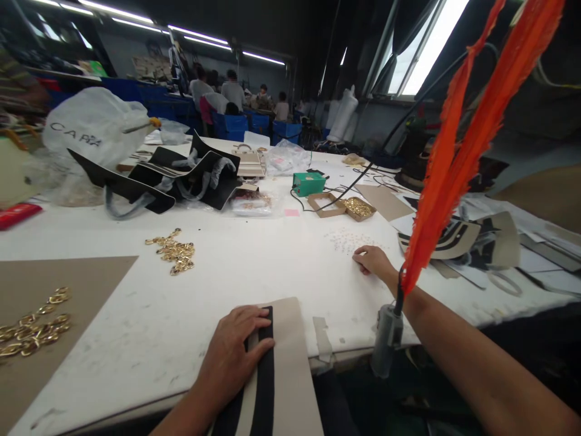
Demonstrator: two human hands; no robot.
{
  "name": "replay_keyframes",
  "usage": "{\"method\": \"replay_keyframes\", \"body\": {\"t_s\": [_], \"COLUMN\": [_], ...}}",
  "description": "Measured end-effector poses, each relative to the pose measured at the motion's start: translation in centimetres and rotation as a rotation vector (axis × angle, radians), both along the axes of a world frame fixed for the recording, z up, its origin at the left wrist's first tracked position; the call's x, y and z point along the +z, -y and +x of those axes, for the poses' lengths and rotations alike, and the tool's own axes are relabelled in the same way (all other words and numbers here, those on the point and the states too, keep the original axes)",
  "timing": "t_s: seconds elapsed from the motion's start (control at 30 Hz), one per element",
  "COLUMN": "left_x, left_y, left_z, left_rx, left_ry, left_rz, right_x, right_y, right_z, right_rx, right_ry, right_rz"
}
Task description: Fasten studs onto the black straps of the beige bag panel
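My left hand (238, 348) lies across a beige panel with black stripes (290, 357) at the table's front edge. Its fingers are stretched over the stripes, thumb apart, pressing the panel from above. Farther right, my right hand (373, 259) is at the tabletop with its fingertips pinched together. Whatever is between them is too small or hidden to make out. Just beyond these fingertips are tiny scattered pieces (347, 241), several of them glinting.
Gold chains (175, 251) lie at left. Black panels with handles (181, 175), a green box (308, 183) and a carton of gold pieces (358, 208) stand farther back. Orange strips (454, 157) hang around a cord above a grey tool (387, 339), close to my right forearm.
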State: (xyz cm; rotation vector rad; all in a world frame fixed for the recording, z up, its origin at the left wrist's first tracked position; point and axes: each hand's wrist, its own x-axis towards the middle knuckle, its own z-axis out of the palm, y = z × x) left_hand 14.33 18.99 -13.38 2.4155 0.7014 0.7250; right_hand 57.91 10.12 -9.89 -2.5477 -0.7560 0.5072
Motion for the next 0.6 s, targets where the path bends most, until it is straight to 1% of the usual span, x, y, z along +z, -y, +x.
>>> {"method": "replay_keyframes", "body": {"t_s": [0.17, 0.33, 0.43, 0.53, 0.6], "left_x": [0.0, 0.4, 0.5, 0.5, 0.4], "left_y": [0.1, 0.2, 0.2, 0.2, 0.2], "left_z": [0.1, 0.1, 0.1, 0.1, 0.1], "left_rx": [0.003, 0.007, 0.008, 0.002, -0.002], "left_ry": [-0.006, -0.002, -0.004, -0.007, -0.005], "left_rz": [0.002, 0.011, 0.017, 0.015, 0.013], "right_x": [0.5, 1.4, 1.5, 1.2, 1.1], "right_y": [0.6, 1.9, 2.3, 2.2, 2.0], "right_z": [-0.1, -1.2, -1.9, -2.3, -2.4], "right_rx": [0.068, 0.200, 0.246, 0.260, 0.261], "right_ry": [0.081, 0.276, 0.355, 0.397, 0.407], "right_rz": [-0.067, -0.127, -0.149, -0.138, -0.098]}}
